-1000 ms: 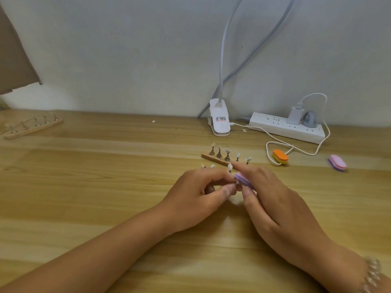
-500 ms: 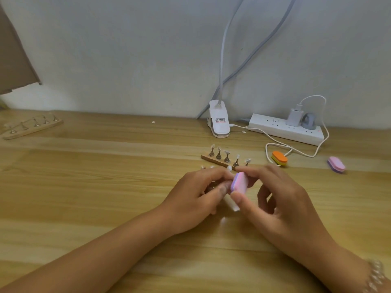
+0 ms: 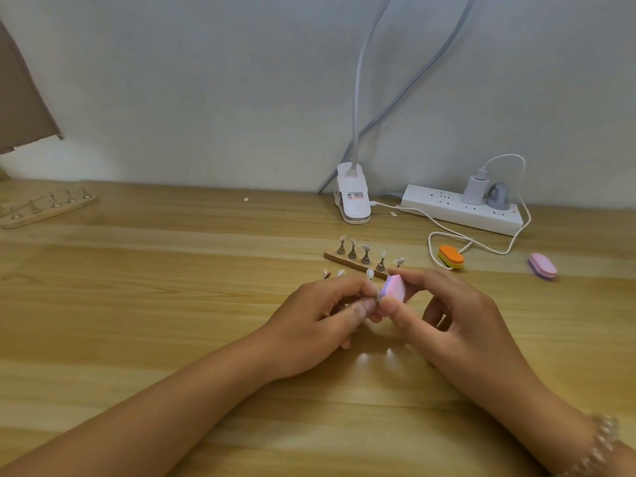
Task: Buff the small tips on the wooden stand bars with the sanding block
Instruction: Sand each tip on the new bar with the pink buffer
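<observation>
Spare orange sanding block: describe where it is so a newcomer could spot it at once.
Find the white power strip by the wall, at the right rear of the table. A white cable from it loops forward, and the orange block lies at that loop. It is orange on top, yellow beneath; the loose block farther right is pink and purple.

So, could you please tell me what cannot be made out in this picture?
Head view only:
Buffed tip: hidden between the left hand and the sanding block.
Near stand bar: behind the left hand; only a few tips show.
Far-left stand: too small to judge its tips.
Lamp clip label: too small to read.
</observation>
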A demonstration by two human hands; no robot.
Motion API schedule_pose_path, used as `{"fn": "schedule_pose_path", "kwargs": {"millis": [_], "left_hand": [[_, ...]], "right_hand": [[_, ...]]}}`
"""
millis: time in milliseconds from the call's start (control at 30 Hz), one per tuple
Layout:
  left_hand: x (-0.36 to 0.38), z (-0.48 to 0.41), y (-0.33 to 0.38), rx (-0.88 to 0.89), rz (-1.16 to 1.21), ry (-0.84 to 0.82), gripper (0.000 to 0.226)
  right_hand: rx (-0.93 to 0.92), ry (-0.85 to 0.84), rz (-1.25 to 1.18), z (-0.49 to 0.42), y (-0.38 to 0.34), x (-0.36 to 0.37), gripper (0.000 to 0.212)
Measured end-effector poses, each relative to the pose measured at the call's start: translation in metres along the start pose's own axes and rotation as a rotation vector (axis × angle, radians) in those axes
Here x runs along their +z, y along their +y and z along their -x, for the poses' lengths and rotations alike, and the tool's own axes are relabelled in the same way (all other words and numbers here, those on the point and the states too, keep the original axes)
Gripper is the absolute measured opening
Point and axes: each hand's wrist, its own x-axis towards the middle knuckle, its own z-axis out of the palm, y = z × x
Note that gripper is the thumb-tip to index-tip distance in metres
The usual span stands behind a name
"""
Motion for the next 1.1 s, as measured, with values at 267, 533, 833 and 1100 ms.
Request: {"fn": "schedule_pose_path", "kwargs": {"millis": [267,533,833,1100], "left_hand": [[0.0002,0.0005,0.0015,-0.003,0.004,0.018,0.018],[-0.0006,0.0002,0.0017,-0.03,0.091,0.046,0.019],[-0.0008,-0.0006,0.0005,-0.04,0.036,0.034,0.018],[-0.0008,-0.0019,-0.0028,-0.029,0.005,0.018,0.017]], "right_hand": [[-0.007,0.04,0.012,-0.0004,-0.0009,0.0001,0.046],[-0.013,0.154,-0.036,0.0005,-0.0015,-0.0005,0.049],[-0.043,0.093,0.032,0.0008,-0.0034,0.0032,0.044],[-0.039,0.078,0.023,-0.0006,-0.0041,0.003,0.046]]}}
